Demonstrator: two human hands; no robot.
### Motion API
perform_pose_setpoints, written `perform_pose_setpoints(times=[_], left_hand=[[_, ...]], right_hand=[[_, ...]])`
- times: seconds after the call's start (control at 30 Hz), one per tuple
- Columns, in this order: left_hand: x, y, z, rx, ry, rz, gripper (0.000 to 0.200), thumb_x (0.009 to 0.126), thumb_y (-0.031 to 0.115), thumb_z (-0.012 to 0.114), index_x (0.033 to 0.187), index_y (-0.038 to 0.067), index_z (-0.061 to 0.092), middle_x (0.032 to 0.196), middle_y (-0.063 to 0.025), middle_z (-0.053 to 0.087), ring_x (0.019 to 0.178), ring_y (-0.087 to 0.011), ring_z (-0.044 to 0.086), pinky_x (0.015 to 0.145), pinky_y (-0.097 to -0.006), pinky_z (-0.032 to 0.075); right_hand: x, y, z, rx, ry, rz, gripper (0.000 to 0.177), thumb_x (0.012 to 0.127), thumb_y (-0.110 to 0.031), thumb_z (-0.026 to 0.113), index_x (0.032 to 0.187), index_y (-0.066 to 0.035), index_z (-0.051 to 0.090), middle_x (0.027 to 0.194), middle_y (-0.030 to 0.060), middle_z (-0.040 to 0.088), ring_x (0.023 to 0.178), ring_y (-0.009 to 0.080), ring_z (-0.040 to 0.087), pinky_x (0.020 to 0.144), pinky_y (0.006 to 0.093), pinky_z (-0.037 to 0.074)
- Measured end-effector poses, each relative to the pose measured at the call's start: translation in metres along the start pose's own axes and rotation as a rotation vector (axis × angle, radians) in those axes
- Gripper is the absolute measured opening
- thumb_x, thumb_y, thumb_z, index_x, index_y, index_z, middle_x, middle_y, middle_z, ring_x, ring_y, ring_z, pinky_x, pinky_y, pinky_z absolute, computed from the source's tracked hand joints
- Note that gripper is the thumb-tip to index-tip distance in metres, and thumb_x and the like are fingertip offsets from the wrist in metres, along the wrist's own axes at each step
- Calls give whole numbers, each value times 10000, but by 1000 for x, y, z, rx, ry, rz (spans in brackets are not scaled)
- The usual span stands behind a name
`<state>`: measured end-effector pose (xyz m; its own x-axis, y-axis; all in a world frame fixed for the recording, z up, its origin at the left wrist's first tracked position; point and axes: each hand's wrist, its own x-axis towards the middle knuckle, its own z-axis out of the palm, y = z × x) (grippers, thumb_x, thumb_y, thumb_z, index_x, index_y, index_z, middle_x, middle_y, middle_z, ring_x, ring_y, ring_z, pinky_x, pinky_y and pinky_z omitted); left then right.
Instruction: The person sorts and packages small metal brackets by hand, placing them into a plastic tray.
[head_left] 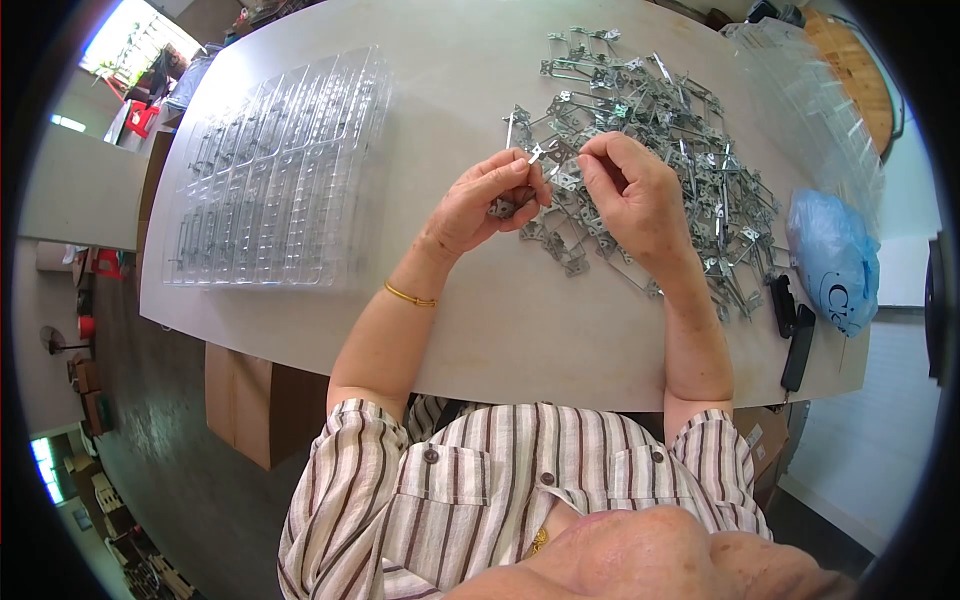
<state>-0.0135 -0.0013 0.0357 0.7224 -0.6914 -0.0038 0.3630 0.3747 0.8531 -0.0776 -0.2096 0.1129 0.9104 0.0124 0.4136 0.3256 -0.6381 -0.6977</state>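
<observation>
My left hand [492,200] is closed around small metal brackets, some showing under its fingers, and one bracket [537,153] sticks up at its thumb tip. Just to the right, my right hand [632,195] has thumb and index finger pinched together beside that bracket; whatever lies between them is too small to make out. Behind and beneath both hands spreads a large loose pile of metal brackets [700,185]. At the left of the table stand clear plastic trays [275,175], stacked, with rows of metal parts in their compartments.
A blue plastic bag [835,260] lies at the table's right side, with a black tool [797,345] next to it. More clear trays [810,100] are at the back right. A cardboard box [240,400] stands below the table's front left edge [250,335].
</observation>
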Motion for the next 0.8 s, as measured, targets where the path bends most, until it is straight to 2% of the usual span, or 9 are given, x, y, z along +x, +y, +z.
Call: perform_pose_setpoints(times=[0.67, 0.8], left_hand=[[1, -5, -4, -12, -8, 29, 253, 1090, 289, 557, 1001, 67, 639, 947, -106, 692, 610, -80, 488, 511, -212, 347], [1, -6, -5, -2, -12, 40, 252, 1083, 294, 572, 1009, 66, 649, 948, -98, 695, 613, -76, 483, 513, -210, 344]], right_hand=[[-1, 0, 1, -47, -44, 5, 46, 957, -82, 659, 955, -37, 650, 814, 113, 679, 661, 240, 663, 613, 364, 520], [-3, -2, 0, -37, -87, 89, 97, 977, -108, 662, 1049, -46, 642, 767, 120, 701, 638, 244, 679, 607, 365, 525]])
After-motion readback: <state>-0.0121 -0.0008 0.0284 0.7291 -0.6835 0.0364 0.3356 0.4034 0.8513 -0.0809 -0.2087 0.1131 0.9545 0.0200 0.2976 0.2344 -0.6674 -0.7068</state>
